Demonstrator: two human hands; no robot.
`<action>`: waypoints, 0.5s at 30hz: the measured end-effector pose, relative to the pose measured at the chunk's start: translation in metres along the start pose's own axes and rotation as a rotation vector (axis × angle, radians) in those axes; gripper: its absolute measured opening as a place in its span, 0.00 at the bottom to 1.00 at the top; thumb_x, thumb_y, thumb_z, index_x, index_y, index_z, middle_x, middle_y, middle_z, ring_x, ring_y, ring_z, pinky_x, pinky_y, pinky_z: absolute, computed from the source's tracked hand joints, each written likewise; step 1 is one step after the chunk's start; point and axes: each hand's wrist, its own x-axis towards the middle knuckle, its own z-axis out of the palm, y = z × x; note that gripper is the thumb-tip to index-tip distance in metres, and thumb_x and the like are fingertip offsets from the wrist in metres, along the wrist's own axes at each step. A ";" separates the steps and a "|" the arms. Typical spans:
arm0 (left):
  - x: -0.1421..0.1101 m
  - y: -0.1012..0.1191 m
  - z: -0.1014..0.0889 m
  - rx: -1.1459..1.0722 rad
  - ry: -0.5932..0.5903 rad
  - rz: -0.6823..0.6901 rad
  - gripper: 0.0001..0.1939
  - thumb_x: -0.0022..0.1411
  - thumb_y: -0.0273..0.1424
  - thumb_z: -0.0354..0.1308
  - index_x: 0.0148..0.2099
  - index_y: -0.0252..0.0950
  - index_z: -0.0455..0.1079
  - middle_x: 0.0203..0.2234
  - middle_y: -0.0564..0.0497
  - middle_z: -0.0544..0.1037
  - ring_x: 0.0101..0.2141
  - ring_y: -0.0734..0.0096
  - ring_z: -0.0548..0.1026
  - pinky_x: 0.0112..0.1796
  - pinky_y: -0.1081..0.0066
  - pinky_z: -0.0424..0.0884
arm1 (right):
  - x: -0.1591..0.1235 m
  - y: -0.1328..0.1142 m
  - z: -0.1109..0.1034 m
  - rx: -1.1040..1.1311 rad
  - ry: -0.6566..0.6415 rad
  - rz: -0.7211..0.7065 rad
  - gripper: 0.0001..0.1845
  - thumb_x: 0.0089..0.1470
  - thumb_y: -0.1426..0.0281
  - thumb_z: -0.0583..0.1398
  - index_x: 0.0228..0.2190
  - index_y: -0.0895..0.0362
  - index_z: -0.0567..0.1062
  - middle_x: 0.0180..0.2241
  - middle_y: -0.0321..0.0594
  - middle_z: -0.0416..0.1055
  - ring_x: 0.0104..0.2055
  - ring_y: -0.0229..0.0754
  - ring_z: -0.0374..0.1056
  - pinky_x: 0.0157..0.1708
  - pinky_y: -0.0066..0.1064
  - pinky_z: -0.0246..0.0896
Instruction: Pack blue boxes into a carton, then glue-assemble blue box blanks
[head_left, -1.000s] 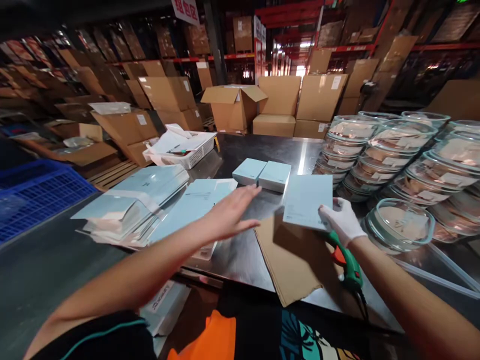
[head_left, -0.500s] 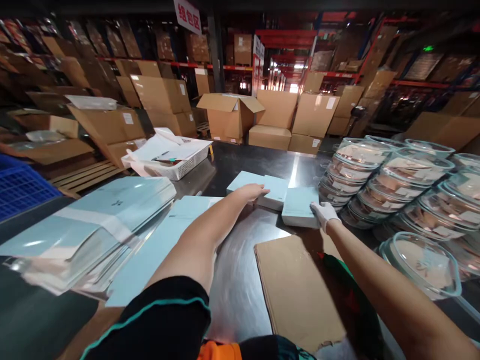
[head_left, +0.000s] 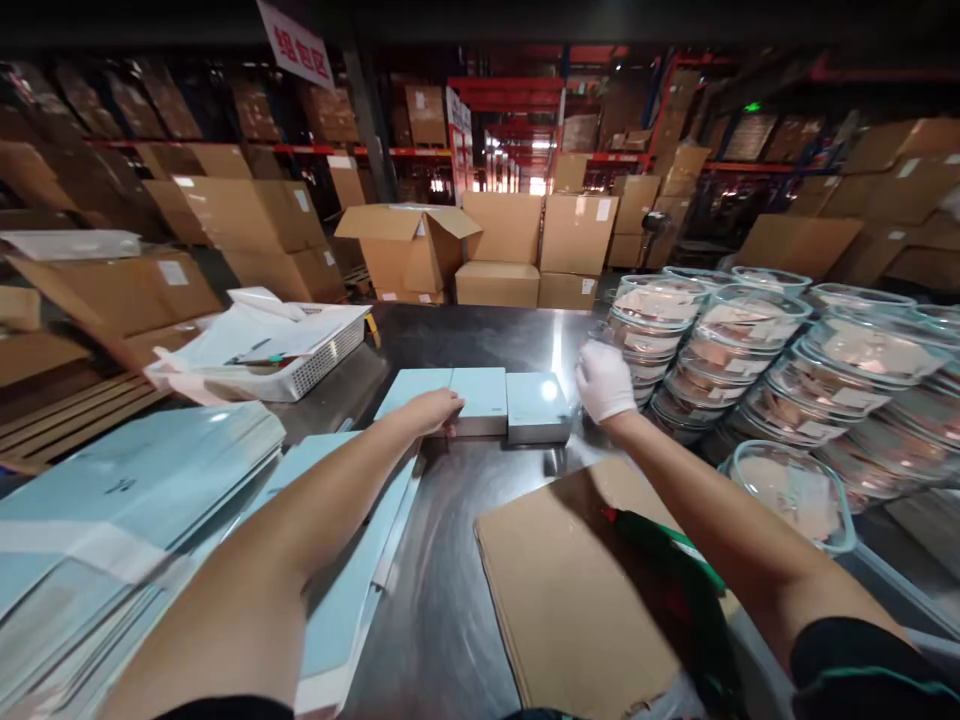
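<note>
Three light blue boxes stand in a row on the metal table. My bare left hand (head_left: 435, 410) has its fingers curled at the front edge of the middle box (head_left: 480, 395), close to the left box (head_left: 409, 382). The right box (head_left: 537, 400) stands beside them, untouched. My right hand (head_left: 604, 382), in a white glove, is closed with its fingers bent, up against the nearest stack of glass containers (head_left: 649, 335). Whatever its fingers hold, if anything, is hidden.
Flattened light blue packaging (head_left: 135, 490) is piled at left, with a white basket (head_left: 315, 365) of papers behind it. A cardboard sheet (head_left: 562, 590) lies in front, a green-handled object (head_left: 660, 545) on it. More stacked glass containers (head_left: 847, 370) fill the right; cartons (head_left: 499, 230) stand beyond the table.
My right hand has left the right box and moved over to the glass stack. The boxes now form a straighter row, with my left hand still at them. The view has turned right.
</note>
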 end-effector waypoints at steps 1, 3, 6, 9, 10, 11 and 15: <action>-0.004 0.006 -0.004 0.038 -0.013 -0.009 0.22 0.59 0.28 0.70 0.56 0.31 0.77 0.56 0.31 0.80 0.61 0.39 0.76 0.58 0.52 0.75 | 0.009 0.006 -0.027 -0.101 0.105 -0.067 0.27 0.67 0.73 0.57 0.65 0.62 0.73 0.70 0.59 0.64 0.74 0.58 0.56 0.74 0.50 0.50; -0.015 0.020 -0.013 0.099 -0.025 -0.017 0.28 0.59 0.27 0.71 0.61 0.33 0.74 0.64 0.27 0.73 0.70 0.35 0.67 0.63 0.46 0.71 | 0.030 0.026 -0.080 -0.339 0.280 -0.108 0.33 0.63 0.73 0.58 0.67 0.66 0.69 0.71 0.63 0.61 0.74 0.61 0.54 0.73 0.54 0.50; -0.038 0.044 -0.027 0.174 -0.038 0.010 0.31 0.65 0.28 0.68 0.68 0.34 0.70 0.71 0.27 0.66 0.73 0.37 0.63 0.67 0.44 0.66 | 0.054 0.064 -0.141 -0.594 0.219 0.068 0.35 0.62 0.68 0.60 0.66 0.71 0.68 0.69 0.69 0.62 0.71 0.66 0.57 0.70 0.61 0.51; -0.064 0.071 -0.039 0.235 -0.066 0.054 0.33 0.68 0.30 0.67 0.72 0.33 0.67 0.73 0.27 0.65 0.74 0.38 0.63 0.69 0.45 0.65 | 0.053 0.093 -0.169 -0.702 0.064 0.242 0.29 0.65 0.62 0.60 0.58 0.72 0.74 0.60 0.71 0.70 0.64 0.67 0.65 0.65 0.59 0.56; -0.071 0.081 -0.041 0.243 -0.079 0.066 0.34 0.68 0.31 0.67 0.74 0.33 0.66 0.73 0.28 0.65 0.74 0.38 0.63 0.69 0.45 0.65 | 0.048 0.099 -0.173 -0.716 0.054 0.266 0.28 0.66 0.61 0.60 0.56 0.71 0.76 0.57 0.70 0.72 0.62 0.66 0.67 0.63 0.57 0.58; -0.078 0.090 -0.043 0.246 -0.096 0.076 0.35 0.69 0.32 0.67 0.74 0.33 0.66 0.73 0.28 0.65 0.74 0.39 0.63 0.69 0.45 0.65 | 0.042 0.104 -0.176 -0.722 0.054 0.269 0.27 0.66 0.60 0.60 0.55 0.70 0.76 0.55 0.69 0.74 0.61 0.65 0.68 0.61 0.55 0.59; -0.097 0.125 -0.049 0.214 -0.182 0.085 0.36 0.68 0.32 0.68 0.75 0.37 0.67 0.75 0.32 0.64 0.76 0.43 0.61 0.72 0.46 0.63 | 0.022 0.112 -0.182 -0.718 0.059 0.279 0.24 0.69 0.62 0.57 0.55 0.67 0.77 0.52 0.66 0.77 0.56 0.61 0.69 0.58 0.52 0.61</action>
